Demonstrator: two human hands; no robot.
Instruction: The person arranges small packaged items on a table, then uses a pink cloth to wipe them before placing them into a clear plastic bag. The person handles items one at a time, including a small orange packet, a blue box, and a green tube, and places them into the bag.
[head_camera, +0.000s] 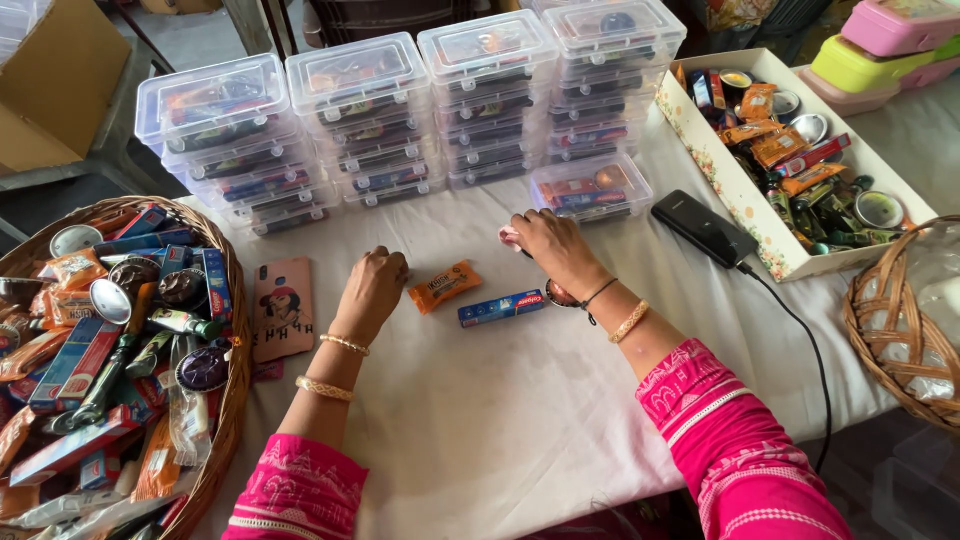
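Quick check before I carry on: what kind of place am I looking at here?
Probably a small kit-packing table, at a home or workshop. Stacks of filled clear boxes line the back, a wicker basket and a cardboard tray hold loose toiletries and sachets, and both hands work at a cloth-covered table.

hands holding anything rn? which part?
Right hand covers a small pink object at one end; the grip itself cannot be told. Left hand rests fisted on the white tablecloth, apparently holding nothing.

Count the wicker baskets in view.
2. One wicker basket stands at the left table edge, heaped with small packets; the other basket is at the right edge, partly cut off by the frame.
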